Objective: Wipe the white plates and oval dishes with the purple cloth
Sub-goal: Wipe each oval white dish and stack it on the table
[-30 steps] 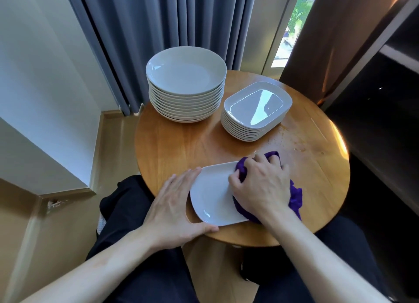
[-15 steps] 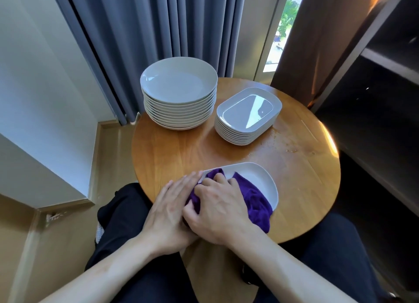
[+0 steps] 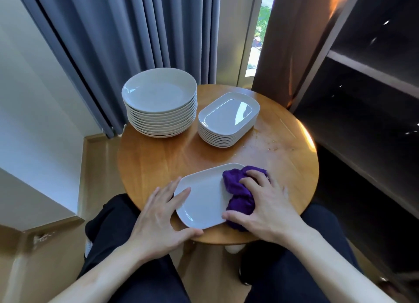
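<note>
Gripping the purple cloth (image 3: 238,195), my right hand (image 3: 266,204) presses the oval dish (image 3: 204,198) near the counter (image 3: 158,157) edge; my left hand (image 3: 158,214) lies flat on its rim. Behind stand a plate stack (image 3: 159,98) and dish stack (image 3: 227,113).

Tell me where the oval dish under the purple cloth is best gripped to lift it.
Probably its left rim, coming from the person's left. The oval dish lies flat near the table's front edge; its right end is covered by the purple cloth and right hand, while the left end is bare, with the left hand touching it.
</note>
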`<state>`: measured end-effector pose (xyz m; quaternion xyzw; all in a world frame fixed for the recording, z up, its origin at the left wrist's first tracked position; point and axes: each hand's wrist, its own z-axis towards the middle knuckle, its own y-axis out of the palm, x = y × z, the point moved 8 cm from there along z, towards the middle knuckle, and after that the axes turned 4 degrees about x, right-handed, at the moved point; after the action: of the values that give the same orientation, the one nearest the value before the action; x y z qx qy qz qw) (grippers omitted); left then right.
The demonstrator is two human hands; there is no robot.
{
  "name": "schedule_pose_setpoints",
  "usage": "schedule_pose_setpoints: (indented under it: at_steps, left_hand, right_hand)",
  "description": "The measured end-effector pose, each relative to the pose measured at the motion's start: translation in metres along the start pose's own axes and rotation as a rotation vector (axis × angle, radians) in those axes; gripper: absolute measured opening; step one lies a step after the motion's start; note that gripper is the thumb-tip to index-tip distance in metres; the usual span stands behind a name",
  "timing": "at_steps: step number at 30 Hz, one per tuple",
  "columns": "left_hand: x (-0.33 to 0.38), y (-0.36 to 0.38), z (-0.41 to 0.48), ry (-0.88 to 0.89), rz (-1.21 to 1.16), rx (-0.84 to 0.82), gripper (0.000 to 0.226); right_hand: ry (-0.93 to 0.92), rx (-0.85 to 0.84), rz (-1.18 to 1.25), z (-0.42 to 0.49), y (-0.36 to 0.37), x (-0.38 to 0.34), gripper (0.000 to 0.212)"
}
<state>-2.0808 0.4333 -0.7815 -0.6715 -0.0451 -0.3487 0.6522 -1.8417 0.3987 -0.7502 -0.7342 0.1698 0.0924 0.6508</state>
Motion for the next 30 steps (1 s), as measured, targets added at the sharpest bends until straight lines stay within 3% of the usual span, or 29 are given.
schedule_pose_setpoints:
  at_steps: [2,6,8,12,19,24,28,30]
  left_hand:
    - [0.001,0.001,0.000,0.003,0.010,0.005,0.108]
    - [0.003,0.003,-0.001,0.025,0.026,-0.003,0.109]
    - [0.003,0.004,-0.001,0.036,0.042,-0.017,0.108]
    - [0.007,0.006,-0.003,0.107,0.062,-0.049,0.099]
    - [0.022,0.003,-0.004,0.173,0.213,-0.082,0.084]
    - [0.022,-0.029,0.007,-0.135,-0.289,-0.002,0.057]
    - [0.003,-0.040,0.017,-0.366,-0.619,-0.056,0.095]
    - [-0.008,-0.036,0.014,-0.518,-0.765,-0.155,0.090]
  right_hand:
    - [-0.020,-0.058,0.011,-0.008,0.005,0.002,0.095]
    - [-0.118,0.082,-0.040,-0.016,-0.001,-0.005,0.062]
    - [-0.127,0.106,0.069,-0.015,-0.007,-0.001,0.046]
    - [0.034,0.240,0.456,-0.010,-0.032,0.030,0.034]
    - [0.202,0.451,0.632,-0.017,-0.047,0.084,0.031]
    - [0.213,0.459,0.687,-0.013,-0.048,0.090,0.027]
    - [0.206,0.429,0.655,-0.011,-0.042,0.087,0.027]
    - [0.177,0.403,0.593,-0.010,-0.040,0.080,0.028]
